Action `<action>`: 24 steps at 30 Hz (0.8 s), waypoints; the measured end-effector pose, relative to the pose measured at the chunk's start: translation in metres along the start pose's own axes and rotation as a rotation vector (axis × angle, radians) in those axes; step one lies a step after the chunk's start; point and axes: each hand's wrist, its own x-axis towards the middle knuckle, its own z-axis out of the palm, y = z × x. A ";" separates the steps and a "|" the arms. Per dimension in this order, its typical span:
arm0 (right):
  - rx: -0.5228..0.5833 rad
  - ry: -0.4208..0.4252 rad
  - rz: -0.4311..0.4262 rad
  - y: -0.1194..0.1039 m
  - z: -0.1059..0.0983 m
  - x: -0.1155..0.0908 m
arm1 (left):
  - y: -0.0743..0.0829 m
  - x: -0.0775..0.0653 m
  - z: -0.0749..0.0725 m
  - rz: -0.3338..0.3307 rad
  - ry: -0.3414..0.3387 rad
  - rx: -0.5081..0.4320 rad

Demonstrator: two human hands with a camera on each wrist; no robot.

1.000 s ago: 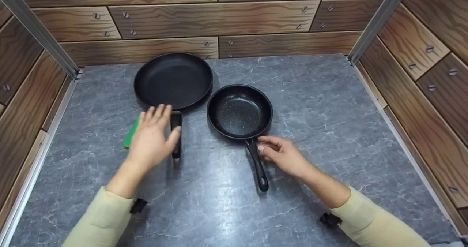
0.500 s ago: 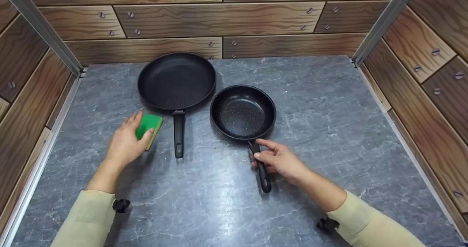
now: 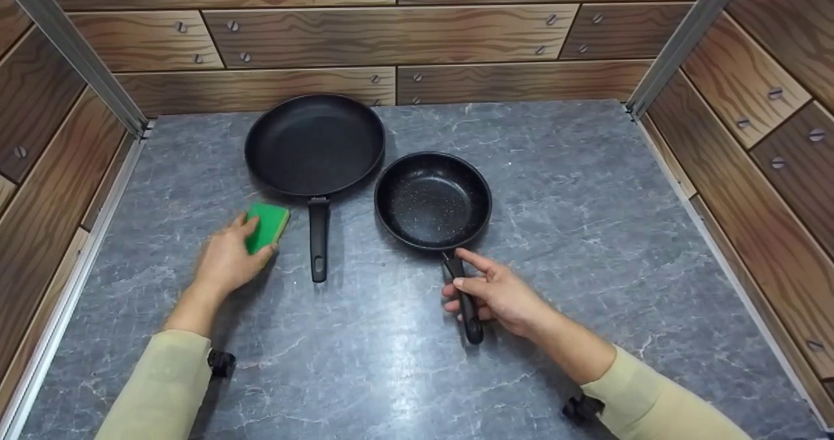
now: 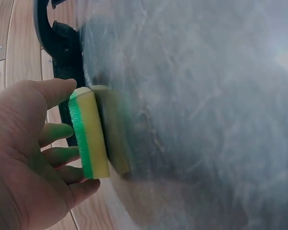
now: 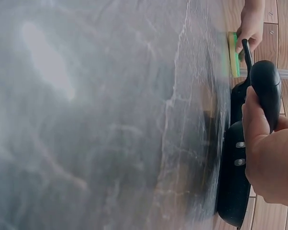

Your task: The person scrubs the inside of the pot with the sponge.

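A green-and-yellow sponge lies on the table left of the large pan's handle, green face up. My left hand holds it by its edges, thumb on the near side and fingers on the far side. In the left wrist view the sponge sits close over the tabletop between thumb and fingers. My right hand grips the handle of a small speckled black frying pan; the thumb lies on top, fingers curl beneath, and the index finger stretches toward the pan. The right wrist view shows the hand around that handle.
A larger black frying pan stands at the back left, its handle pointing toward me between sponge and small pan. The grey marbled tabletop is bounded by wood-patterned walls behind and at both sides.
My left hand has moved left from over the large pan's handle and taken hold of the sponge. The right hand's fingers have closed around the small pan's handle, which has swung slightly rightward.
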 end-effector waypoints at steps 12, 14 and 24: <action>0.027 -0.017 -0.006 0.005 0.001 -0.001 | 0.000 0.000 0.005 -0.028 -0.014 0.009; 0.029 -0.015 -0.005 0.006 0.002 -0.001 | -0.001 0.000 0.005 -0.026 -0.011 0.009; 0.042 -0.005 -0.004 0.006 0.003 -0.001 | 0.001 0.003 0.006 -0.014 0.048 -0.004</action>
